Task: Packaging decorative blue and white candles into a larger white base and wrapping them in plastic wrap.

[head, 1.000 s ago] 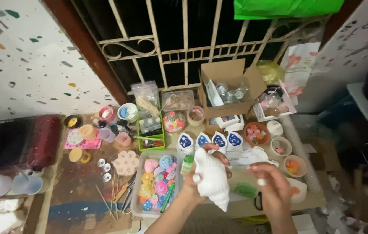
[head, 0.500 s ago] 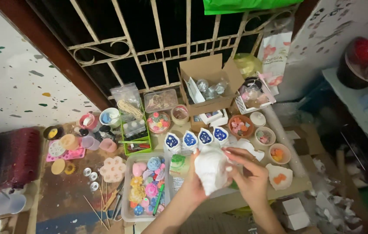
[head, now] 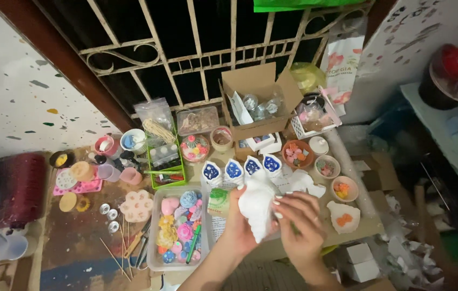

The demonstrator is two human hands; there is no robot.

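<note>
Since half a second ago, the right hand (head: pixel 300 223) has slid further across the white conch-shaped cast (head: pixel 257 206), so its fingers now lie flat over the right flank rather than only meeting the top; the camera has barely shifted.

Left to right: the left hand (head: pixel 238 223) is cupped under and behind the cast, thumb on its left side, holding its weight. The cast sits between the two hands, above the front edge of the table (head: pixel 78 237). The right hand is spread, fingers pressed together against the surface, palm side down.

Judged practice: the left hand should carry the piece while the right moves lightly, since such a moulded piece looks brittle at its thin ends.

Orientation: the long axis runs near-vertical in view, tilted slightly; the broad spiral end points away from the person toward the four blue-and-white pieces (head: pixel 242 170), and the tapered tip points down toward the wrists.

Just left of the left hand lies a clear tray of coloured casts (head: pixel 179 226); right of the right hand, a small white dish with orange pieces (head: pixel 344 218).
</note>
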